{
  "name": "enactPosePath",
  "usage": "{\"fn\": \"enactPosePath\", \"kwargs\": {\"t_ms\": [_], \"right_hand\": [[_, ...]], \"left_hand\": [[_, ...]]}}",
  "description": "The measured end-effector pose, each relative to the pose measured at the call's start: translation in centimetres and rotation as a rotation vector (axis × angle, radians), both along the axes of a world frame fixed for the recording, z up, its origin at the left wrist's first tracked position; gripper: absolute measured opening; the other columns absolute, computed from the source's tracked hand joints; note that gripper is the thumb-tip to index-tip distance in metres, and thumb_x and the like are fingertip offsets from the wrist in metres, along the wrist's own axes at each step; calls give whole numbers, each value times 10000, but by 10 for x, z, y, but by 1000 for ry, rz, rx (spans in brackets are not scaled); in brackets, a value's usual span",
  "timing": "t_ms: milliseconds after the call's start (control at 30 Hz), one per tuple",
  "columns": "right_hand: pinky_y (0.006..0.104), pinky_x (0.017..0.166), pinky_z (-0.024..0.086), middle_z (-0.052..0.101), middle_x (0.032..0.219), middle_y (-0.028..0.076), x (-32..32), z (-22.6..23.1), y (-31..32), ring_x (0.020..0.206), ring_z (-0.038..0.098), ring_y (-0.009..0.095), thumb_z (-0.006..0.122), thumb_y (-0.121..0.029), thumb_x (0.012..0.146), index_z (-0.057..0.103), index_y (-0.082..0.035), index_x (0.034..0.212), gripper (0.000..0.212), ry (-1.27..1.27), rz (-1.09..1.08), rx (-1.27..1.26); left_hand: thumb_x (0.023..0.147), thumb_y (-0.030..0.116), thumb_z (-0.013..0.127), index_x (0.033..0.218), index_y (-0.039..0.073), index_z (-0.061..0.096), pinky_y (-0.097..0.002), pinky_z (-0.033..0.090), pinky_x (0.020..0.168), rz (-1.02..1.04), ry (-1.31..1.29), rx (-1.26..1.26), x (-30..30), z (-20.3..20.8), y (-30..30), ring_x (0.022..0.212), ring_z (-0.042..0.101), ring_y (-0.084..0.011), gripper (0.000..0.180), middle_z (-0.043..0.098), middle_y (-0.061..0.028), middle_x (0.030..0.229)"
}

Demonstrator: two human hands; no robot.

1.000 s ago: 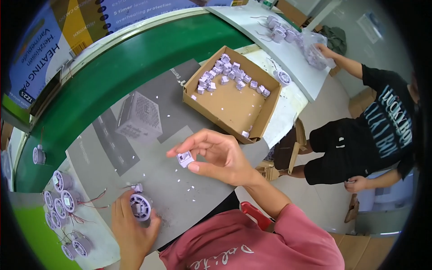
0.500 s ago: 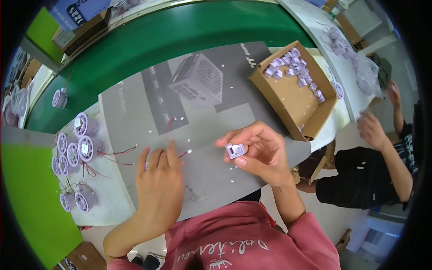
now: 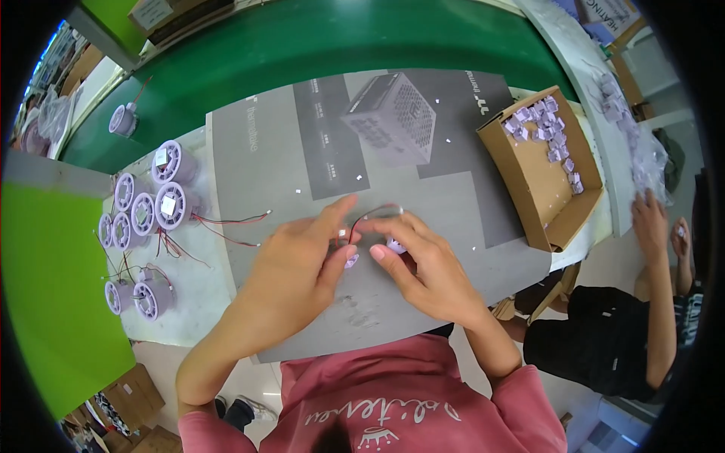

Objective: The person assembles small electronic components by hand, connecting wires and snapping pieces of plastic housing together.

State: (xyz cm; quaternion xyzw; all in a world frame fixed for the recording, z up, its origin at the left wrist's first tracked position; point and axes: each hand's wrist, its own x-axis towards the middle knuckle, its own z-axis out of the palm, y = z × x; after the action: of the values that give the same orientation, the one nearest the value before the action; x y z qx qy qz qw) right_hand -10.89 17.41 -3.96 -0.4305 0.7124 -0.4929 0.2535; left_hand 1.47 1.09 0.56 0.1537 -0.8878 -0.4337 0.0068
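Observation:
My left hand (image 3: 296, 253) is closed, thumb against fingers, around a small lilac part (image 3: 351, 261) that is mostly hidden. A thin red-and-black wire (image 3: 353, 229) rises from these fingertips and arcs over toward my right hand, with a small white piece (image 3: 342, 234) beside it. Close by, my right hand (image 3: 427, 264) curls its thumb and fingers around a small lilac plastic housing (image 3: 395, 245), which shows only in part. The two hands almost meet above the grey printed cardboard sheet (image 3: 264, 166).
Several round lilac fan-like units (image 3: 175, 205) with trailing wires stand at the left; another unit (image 3: 123, 119) sits on the green surface (image 3: 302, 45). An open cardboard box (image 3: 555, 215) at the right holds small lilac housings. Another person's hand (image 3: 651, 226) is at the far right.
My left hand has lifted from the sheet and moved right, with the wired lilac part. My right hand has turned the housing and brought it close to my left. The view has shifted.

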Motion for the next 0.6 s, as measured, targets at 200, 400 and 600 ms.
{"fn": "enactPosePath", "kwargs": {"t_ms": [200, 400, 600], "right_hand": [[314, 634, 493, 585, 932, 84, 5, 13, -6, 779, 582, 225, 760, -166, 862, 636, -76, 1197, 367, 30, 59, 158], [331, 734, 499, 555, 1113, 105, 0, 2, 2, 976, 567, 262, 829, -150, 765, 638, -98, 1190, 469, 367, -9, 187], [419, 944, 457, 559, 1337, 125, -9, 30, -2, 1204, 508, 320, 864, -176, 656, 646, -109, 1245, 632, 612, 99, -64]], "left_hand": [[816, 183, 778, 1367, 26, 479, -441, 510, 818, 5, -63, 55, 11, 21, -6, 971, 647, -346, 646, 670, -165, 1111], [701, 129, 849, 1284, 55, 515, -425, 522, 823, -44, 18, -206, 28, -6, -8, 1012, 634, -336, 675, 626, -163, 1155], [654, 109, 872, 1185, 63, 588, -358, 540, 811, 21, 17, 173, 33, -7, -16, 921, 671, -298, 604, 670, -127, 1054]]}}
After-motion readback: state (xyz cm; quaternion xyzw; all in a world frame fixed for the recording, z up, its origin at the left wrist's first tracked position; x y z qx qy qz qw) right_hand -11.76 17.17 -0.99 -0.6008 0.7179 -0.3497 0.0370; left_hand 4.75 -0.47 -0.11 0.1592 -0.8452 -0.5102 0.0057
